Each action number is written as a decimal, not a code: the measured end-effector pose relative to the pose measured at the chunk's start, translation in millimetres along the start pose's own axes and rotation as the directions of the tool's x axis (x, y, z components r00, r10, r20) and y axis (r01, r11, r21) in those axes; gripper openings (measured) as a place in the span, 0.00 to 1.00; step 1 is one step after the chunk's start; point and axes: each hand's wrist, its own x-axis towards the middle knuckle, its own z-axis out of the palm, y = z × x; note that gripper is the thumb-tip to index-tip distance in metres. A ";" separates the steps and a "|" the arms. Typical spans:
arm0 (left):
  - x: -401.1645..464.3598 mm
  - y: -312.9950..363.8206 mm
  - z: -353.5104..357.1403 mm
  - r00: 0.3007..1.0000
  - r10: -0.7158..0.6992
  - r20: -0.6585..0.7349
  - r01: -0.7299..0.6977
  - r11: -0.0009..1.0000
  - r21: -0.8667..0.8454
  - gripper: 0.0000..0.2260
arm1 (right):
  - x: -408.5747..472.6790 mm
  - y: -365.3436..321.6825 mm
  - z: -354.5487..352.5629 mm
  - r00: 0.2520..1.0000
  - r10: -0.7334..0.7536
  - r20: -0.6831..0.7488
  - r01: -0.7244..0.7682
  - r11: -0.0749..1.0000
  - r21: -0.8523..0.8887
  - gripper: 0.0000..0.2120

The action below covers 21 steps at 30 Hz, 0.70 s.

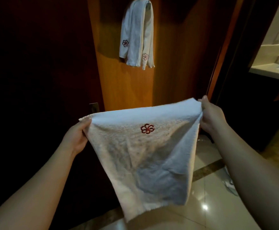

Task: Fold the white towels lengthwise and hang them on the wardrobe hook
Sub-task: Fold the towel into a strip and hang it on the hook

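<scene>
Hands pinch the towel (140,151) by its top corners, left hand (76,138) and right hand (212,117), cloth sagging below. Well above them, the hook (147,4) already holds towels (136,35). Uneven corners would likely skew the lengthwise fold.

We see open air between our held towel (140,151) and the wardrobe panel (132,87); folded towels (136,34) already crowd the hook (148,4).
</scene>
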 end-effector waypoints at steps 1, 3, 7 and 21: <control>-1.9 -4.0 0.3 1.000 -0.030 -0.006 0.029 0.996 -0.080 0.13 | -0.9 6.5 -2.7 0.998 0.040 0.039 -0.040 0.999 -0.003 0.12; -5.9 -12.3 3.5 0.997 -0.069 -0.022 0.065 0.983 -0.170 0.14 | -1.0 21.6 -6.1 0.994 0.067 0.083 -0.062 0.996 -0.065 0.07; -14.9 -25.8 12.4 0.988 -0.137 -0.074 0.116 0.963 -0.242 0.16 | 4.8 48.4 -13.6 0.971 0.239 -0.024 -0.238 0.970 0.053 0.24; -137.3 -72.2 123.1 0.966 -0.033 -0.255 0.077 0.983 0.164 0.13 | -138.8 136.0 20.3 0.940 0.336 -0.053 -0.332 0.941 0.068 0.12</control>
